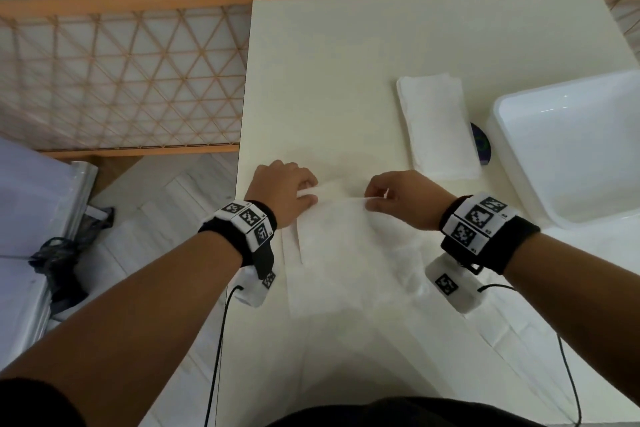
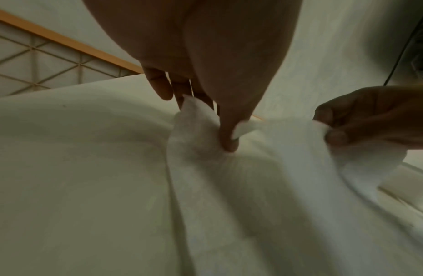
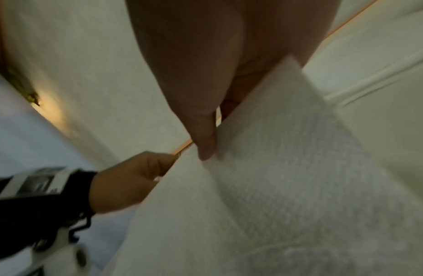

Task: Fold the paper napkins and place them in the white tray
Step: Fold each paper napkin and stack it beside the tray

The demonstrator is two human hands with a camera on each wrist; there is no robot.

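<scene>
A white paper napkin (image 1: 346, 246) hangs spread between my two hands above the near part of the cream table (image 1: 329, 80). My left hand (image 1: 304, 189) pinches its upper left corner, thumb against fingers, and the left wrist view shows that corner of the napkin (image 2: 196, 130) bunched under the thumb. My right hand (image 1: 375, 199) pinches the upper right corner; the napkin (image 3: 288, 168) fills the right wrist view below the thumb. A stack of folded napkins (image 1: 438, 125) lies to the right. The white tray (image 1: 512, 149) sits at the table's right edge, and its visible part holds nothing.
A small dark disc (image 1: 482, 147) peeks out between the napkin stack and the tray. A wooden lattice screen (image 1: 121, 80) stands left of the table. Grey boxes and a dark bag (image 1: 59, 263) lie on the floor at the left.
</scene>
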